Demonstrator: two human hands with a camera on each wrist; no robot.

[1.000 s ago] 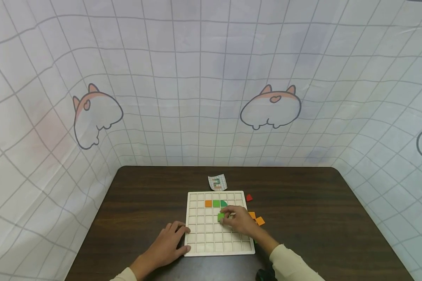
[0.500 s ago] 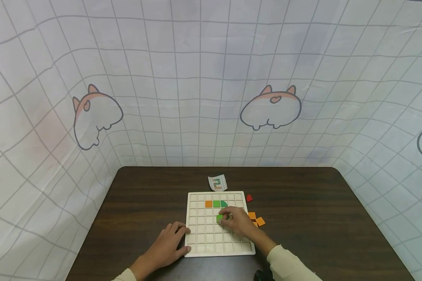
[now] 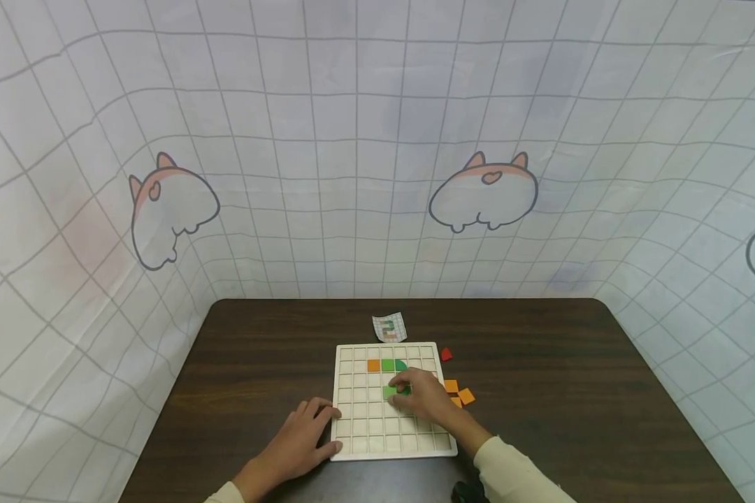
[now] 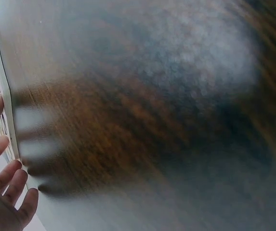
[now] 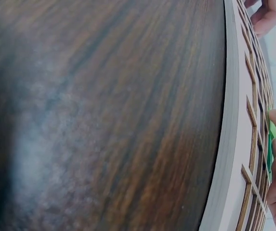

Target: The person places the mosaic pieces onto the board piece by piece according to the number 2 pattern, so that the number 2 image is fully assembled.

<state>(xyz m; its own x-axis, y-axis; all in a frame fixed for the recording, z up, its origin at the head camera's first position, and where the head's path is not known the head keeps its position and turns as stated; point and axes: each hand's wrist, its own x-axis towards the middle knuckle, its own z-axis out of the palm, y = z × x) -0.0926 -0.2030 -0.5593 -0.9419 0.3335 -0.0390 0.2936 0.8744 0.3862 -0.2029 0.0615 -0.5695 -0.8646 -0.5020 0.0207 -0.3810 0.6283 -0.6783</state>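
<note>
A cream grid board (image 3: 358, 443) lies on the dark table. My left hand (image 3: 298, 433) rests at its left edge, fingers spread loosely and thumb on the lower left rim; the left wrist view also shows these fingers (image 4: 16, 180) along the edge. Over the board's middle, my right hand (image 3: 424, 398) pinches a light green square tile (image 3: 389, 392) at a cell. A darker green piece (image 5: 269, 151) lies beside that tile, partly hidden by the hand. Farther up sit an orange square tile (image 3: 374, 365), a green square tile (image 3: 387, 365) and a dark green rounded tile (image 3: 400, 365) in one row.
A small printed pattern card (image 3: 389, 327) lies behind the board. Right of the board are a red piece (image 3: 446, 354) and several orange tiles (image 3: 465, 396), some partly behind the right arm. A black object (image 3: 467, 492) shows near the right sleeve. A grid-patterned curtain (image 3: 327, 175) surrounds the table.
My right hand has shifted slightly left and down with the light green square tile, which now looks lined up with a cell. The left hand has stayed put.
</note>
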